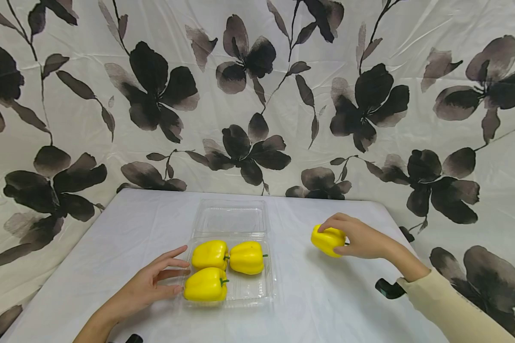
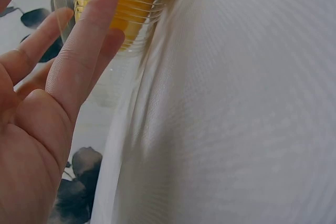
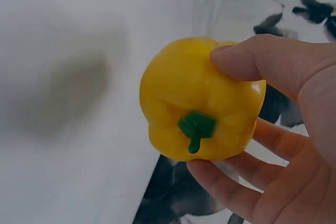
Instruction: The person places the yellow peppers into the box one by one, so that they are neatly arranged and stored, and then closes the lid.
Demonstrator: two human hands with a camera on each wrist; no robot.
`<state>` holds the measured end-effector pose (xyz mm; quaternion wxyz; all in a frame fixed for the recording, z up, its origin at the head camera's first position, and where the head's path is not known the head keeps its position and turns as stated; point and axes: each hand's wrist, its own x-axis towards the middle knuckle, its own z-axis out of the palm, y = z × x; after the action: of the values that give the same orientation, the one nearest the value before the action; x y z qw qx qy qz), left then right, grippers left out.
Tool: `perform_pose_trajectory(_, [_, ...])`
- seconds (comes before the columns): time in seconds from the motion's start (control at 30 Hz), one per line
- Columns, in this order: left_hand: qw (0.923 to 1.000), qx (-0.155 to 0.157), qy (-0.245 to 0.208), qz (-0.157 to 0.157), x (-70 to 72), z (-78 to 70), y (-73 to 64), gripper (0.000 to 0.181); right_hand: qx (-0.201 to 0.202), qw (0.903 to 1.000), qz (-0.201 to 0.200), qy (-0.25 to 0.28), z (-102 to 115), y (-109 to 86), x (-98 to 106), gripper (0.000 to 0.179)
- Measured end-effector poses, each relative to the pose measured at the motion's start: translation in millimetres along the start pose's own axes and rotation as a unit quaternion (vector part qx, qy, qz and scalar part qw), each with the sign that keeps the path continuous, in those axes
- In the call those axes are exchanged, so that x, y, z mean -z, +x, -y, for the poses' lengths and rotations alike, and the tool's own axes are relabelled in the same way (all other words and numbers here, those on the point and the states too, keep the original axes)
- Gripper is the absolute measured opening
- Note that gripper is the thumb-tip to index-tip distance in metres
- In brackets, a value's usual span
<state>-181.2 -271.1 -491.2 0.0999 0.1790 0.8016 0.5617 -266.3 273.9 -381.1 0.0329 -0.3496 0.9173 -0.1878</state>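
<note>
My right hand point(image 1: 360, 238) grips a yellow bell pepper point(image 3: 184, 93) between thumb and fingers, right of the container. In the right wrist view its green stem faces the camera, and a shadow falls on the cloth apart from it. My left hand point(image 1: 152, 278) has its fingers extended, with fingertips right at the left side of a clear plastic container point(image 1: 249, 290). Inside the container lie three yellow peppers: one at the back left point(image 1: 209, 254), one at the back right point(image 1: 246, 257) and one at the front left point(image 1: 205, 285). The left wrist view shows the container's ridged wall beside the fingers.
The container's clear lid point(image 1: 231, 220) lies folded back behind it. A white cloth covers the table point(image 1: 326, 305). Behind the table hangs a white sheet with dark flowers point(image 1: 249, 152). A black band point(image 1: 389, 288) shows beneath the right wrist.
</note>
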Motion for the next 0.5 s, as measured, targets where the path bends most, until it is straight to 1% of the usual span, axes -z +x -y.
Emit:
perform_pose_trajectory(0.33, [1.0, -0.001, -0.003, -0.002, -1.0, -0.5, 0.0, 0.047, 0.037, 0.9992, 0.01, 0.012, 35, 14.9, 1, 0.05])
perform_pose_trajectory(0.5, [1.0, 0.0, -0.005, 0.001, -0.4, -0.8, -0.3, 0.047, 0.036, 0.9992, 0.015, 0.012, 47, 22.8, -2, 0.051])
